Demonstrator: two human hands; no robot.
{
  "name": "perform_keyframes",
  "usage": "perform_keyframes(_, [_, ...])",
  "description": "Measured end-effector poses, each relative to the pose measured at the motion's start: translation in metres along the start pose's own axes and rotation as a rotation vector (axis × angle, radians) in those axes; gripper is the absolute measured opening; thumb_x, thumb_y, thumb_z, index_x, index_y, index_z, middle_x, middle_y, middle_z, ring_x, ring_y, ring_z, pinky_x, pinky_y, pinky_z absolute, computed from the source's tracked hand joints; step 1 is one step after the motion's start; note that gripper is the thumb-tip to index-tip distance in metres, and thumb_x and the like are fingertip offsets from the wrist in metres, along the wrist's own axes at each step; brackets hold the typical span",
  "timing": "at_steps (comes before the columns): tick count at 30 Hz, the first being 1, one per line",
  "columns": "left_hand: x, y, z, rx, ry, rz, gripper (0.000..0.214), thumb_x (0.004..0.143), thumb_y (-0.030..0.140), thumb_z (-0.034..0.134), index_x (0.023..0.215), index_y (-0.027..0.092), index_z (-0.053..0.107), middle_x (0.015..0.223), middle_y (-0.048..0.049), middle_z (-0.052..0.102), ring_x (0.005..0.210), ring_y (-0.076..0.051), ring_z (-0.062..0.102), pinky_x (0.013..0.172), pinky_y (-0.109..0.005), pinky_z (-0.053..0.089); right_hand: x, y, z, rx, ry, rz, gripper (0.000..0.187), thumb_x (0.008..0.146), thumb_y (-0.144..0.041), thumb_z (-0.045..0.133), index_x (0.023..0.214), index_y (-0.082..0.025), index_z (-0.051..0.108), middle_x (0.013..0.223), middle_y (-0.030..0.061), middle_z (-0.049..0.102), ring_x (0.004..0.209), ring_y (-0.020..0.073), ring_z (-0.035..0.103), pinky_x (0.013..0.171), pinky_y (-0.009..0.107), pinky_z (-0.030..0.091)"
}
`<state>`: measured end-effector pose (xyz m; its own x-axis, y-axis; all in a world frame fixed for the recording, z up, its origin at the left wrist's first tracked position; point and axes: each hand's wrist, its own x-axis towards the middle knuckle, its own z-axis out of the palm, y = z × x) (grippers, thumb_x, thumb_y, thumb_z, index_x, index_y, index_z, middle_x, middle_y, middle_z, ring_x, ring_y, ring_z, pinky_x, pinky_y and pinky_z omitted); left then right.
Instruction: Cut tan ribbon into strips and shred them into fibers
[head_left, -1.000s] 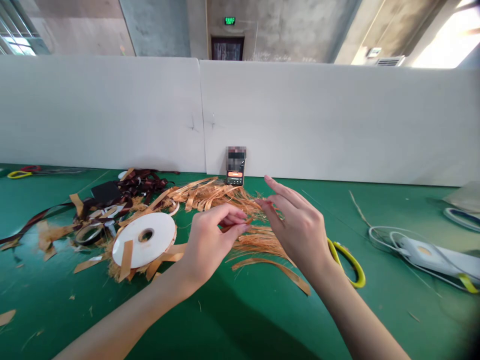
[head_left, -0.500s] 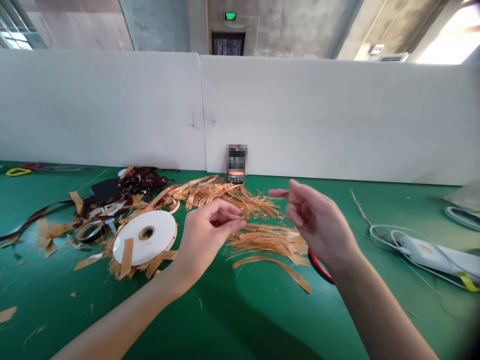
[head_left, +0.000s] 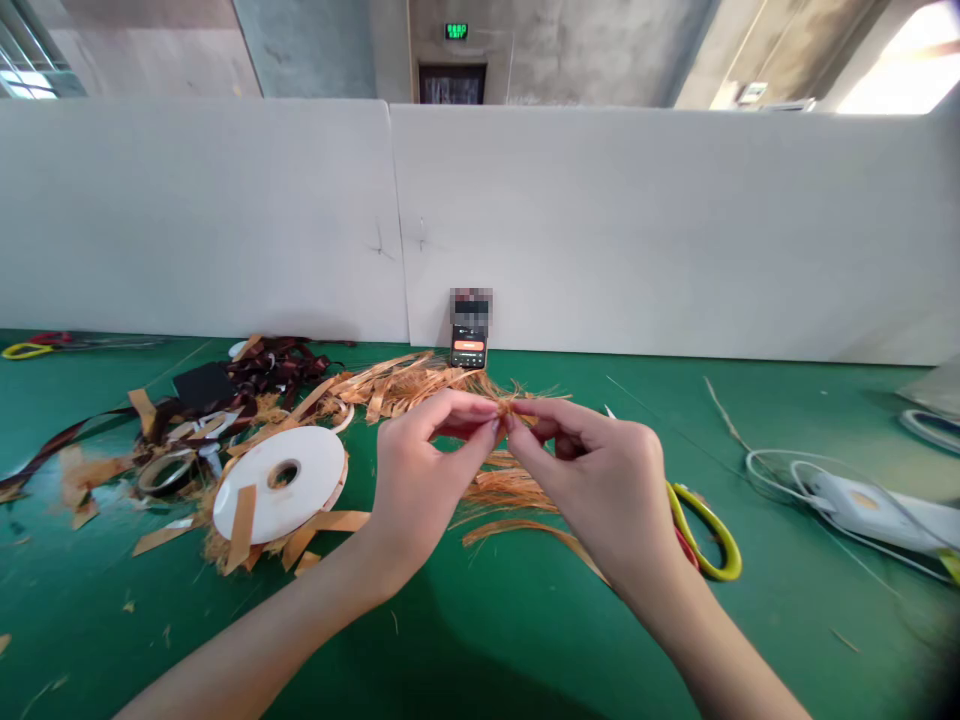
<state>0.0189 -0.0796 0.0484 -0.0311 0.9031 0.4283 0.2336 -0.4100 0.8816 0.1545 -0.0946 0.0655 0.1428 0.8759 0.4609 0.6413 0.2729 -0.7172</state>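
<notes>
My left hand and my right hand meet fingertip to fingertip near the middle of the view. Both are closed in a pinch on a small tan ribbon piece, mostly covered by the fingers. Behind and below them, frayed tan ribbon strips lie in a bunch on the green table, with one longer curved ribbon strip nearer to me. A larger heap of frayed ribbon spreads behind my left hand. Beside my right wrist, partly hidden, rest scissors with yellow and red handles.
A white ribbon spool sits on the left amid scraps, a tape roll and dark brown ribbon. A phone leans against the white partition. Right: a white power strip with cable. Far left: more scissors.
My right hand has come left and joined my left hand, its thumb and finger now pinching the ribbon piece too. The yellow scissors handle has come into sight. The view has shifted slightly.
</notes>
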Motion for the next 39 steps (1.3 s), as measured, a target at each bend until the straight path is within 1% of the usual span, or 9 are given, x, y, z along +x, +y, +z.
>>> perform_keyframes(6, [-0.002,0.0,0.005,-0.006,0.035,0.057,0.009,0.075,0.011,0.07,0.076,0.02,0.071,0.074,0.002,0.075,0.069,-0.01,0.069,0.064,-0.017,0.055,-0.004,0.005,0.004,-0.144,0.133,-0.185,0.013,0.076,-0.016,0.061,0.073,-0.015,0.074,0.049,-0.0035,0.056,0.041,0.0062,0.039,0.046,0.022,0.035])
perform_keyframes(9, [-0.002,0.0,0.006,-0.21,0.056,-0.069,0.009,0.073,0.015,0.076,0.074,0.022,0.071,0.073,0.0043,0.074,0.069,-0.008,0.068,0.067,-0.015,0.055,-0.003,0.004,0.003,0.122,0.127,0.018,0.011,0.077,-0.019,0.063,0.069,-0.016,0.07,0.049,-0.0051,0.051,0.043,0.0055,0.038,0.043,0.02,0.031])
perform_keyframes(12, [0.001,-0.001,0.005,-0.478,0.031,-0.273,0.011,0.07,0.019,0.081,0.074,0.023,0.072,0.074,0.0057,0.073,0.072,-0.008,0.068,0.069,-0.014,0.055,0.001,0.005,0.0,0.528,-0.009,0.303,0.016,0.077,-0.027,0.067,0.064,-0.018,0.069,0.048,-0.0068,0.043,0.046,0.0049,0.034,0.042,0.018,0.027])
perform_keyframes(15, [0.005,-0.001,0.001,-0.54,-0.031,-0.323,0.014,0.07,0.022,0.082,0.08,0.024,0.073,0.078,0.0054,0.073,0.076,-0.007,0.067,0.073,-0.012,0.054,0.005,0.006,-0.004,0.699,-0.079,0.407,0.017,0.075,-0.029,0.071,0.062,-0.018,0.069,0.049,-0.0072,0.04,0.047,0.004,0.032,0.044,0.017,0.027])
perform_keyframes(20, [0.009,0.004,-0.005,-0.495,-0.143,-0.309,0.018,0.069,0.024,0.083,0.085,0.025,0.075,0.08,0.0048,0.073,0.077,-0.006,0.067,0.073,-0.012,0.053,0.004,0.002,-0.008,0.628,-0.16,0.368,0.017,0.075,-0.03,0.071,0.062,-0.019,0.072,0.047,-0.007,0.042,0.045,0.0032,0.029,0.041,0.017,0.023])
perform_keyframes(27, [0.015,0.005,-0.009,-0.575,0.039,-0.267,0.005,0.078,0.024,0.075,0.083,0.023,0.074,0.078,0.0035,0.07,0.077,-0.008,0.063,0.073,-0.016,0.052,0.0,-0.002,-0.01,0.609,-0.156,0.377,0.017,0.074,-0.026,0.069,0.059,-0.018,0.07,0.047,-0.006,0.047,0.044,0.003,0.034,0.04,0.015,0.026])
perform_keyframes(32, [0.018,0.009,-0.016,-0.506,-0.253,-0.319,0.023,0.074,0.02,0.079,0.095,0.025,0.074,0.087,0.0023,0.072,0.084,-0.009,0.066,0.077,-0.015,0.051,-0.002,-0.002,-0.014,0.638,-0.211,0.418,0.018,0.075,-0.029,0.069,0.06,-0.018,0.069,0.049,-0.0055,0.048,0.046,0.0037,0.035,0.041,0.016,0.026])
perform_keyframes(35, [0.017,0.011,-0.017,-0.506,-0.21,-0.335,0.013,0.075,0.022,0.078,0.087,0.025,0.074,0.075,0.0044,0.07,0.075,-0.007,0.065,0.071,-0.012,0.051,-0.002,-0.004,-0.015,0.658,-0.246,0.423,0.017,0.075,-0.027,0.069,0.06,-0.018,0.068,0.05,-0.005,0.049,0.046,0.004,0.035,0.041,0.016,0.026])
perform_keyframes(39, [0.019,0.012,-0.019,-0.535,-0.171,-0.338,0.014,0.081,0.029,0.073,0.094,0.024,0.071,0.087,0.0033,0.07,0.082,-0.008,0.065,0.075,-0.014,0.051,-0.001,-0.005,-0.015,0.703,-0.245,0.433,0.02,0.074,-0.026,0.069,0.057,-0.018,0.066,0.048,-0.0064,0.044,0.046,0.0038,0.031,0.042,0.017,0.025])
